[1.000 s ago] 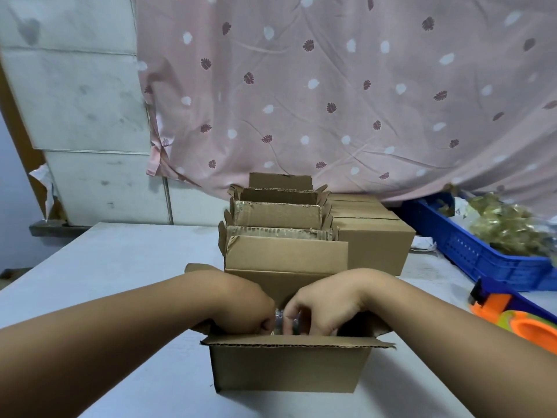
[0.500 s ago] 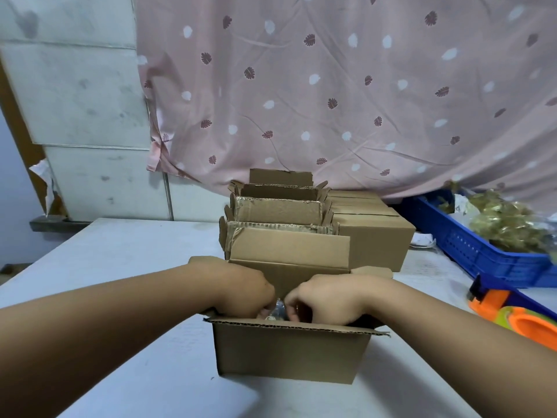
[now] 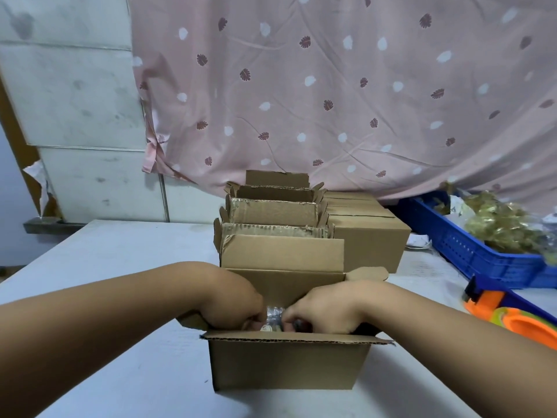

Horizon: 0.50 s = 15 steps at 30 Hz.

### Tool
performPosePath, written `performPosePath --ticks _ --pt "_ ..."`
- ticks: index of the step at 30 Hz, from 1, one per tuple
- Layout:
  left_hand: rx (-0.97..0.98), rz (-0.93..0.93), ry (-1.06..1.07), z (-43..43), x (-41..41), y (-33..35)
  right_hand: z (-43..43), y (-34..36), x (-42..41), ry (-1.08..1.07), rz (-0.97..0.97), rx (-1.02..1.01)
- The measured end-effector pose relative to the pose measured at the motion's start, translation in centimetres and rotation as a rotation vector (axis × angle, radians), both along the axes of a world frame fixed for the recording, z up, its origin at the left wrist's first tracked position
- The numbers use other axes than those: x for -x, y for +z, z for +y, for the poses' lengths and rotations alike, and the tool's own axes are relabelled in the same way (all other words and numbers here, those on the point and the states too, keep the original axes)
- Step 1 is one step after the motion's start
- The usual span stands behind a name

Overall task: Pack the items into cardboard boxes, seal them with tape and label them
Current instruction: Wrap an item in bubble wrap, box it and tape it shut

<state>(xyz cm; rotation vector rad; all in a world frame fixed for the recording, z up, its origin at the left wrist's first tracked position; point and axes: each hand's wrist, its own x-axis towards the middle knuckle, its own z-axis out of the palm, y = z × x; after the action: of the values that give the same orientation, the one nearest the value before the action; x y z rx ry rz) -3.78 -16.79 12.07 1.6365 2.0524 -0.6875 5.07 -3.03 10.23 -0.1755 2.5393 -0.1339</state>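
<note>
An open cardboard box (image 3: 286, 366) stands on the white table (image 3: 120, 257) right in front of me, its flaps spread. Both hands reach down into it. My left hand (image 3: 233, 300) and my right hand (image 3: 322, 309) have their fingers curled round a clear plastic-wrapped item (image 3: 273, 317) between them, low inside the box. Most of the item is hidden by the hands and the near flap.
Several more open cardboard boxes (image 3: 280, 254) stand in a row behind, with closed boxes (image 3: 370, 239) to their right. A blue crate (image 3: 470, 251) holding wrapped items sits at the right. An orange tape dispenser (image 3: 512, 318) lies near the right edge. A pink curtain hangs behind.
Both hands have sunk a little deeper into the box with the wrapped item, and the box's side flaps have spread. The view has shifted slightly.
</note>
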Motion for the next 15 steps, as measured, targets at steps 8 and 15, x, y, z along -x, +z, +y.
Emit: performPosePath --ticks 8,15 --pt "0.024 0.147 0.095 0.5 0.0 -1.2 -0.2 -0.4 -0.2 -0.003 0.143 -0.154" --pt "0.079 0.277 0.092 1.5 -0.7 -1.1 0.1 0.1 -0.1 0.002 -0.02 -0.107"
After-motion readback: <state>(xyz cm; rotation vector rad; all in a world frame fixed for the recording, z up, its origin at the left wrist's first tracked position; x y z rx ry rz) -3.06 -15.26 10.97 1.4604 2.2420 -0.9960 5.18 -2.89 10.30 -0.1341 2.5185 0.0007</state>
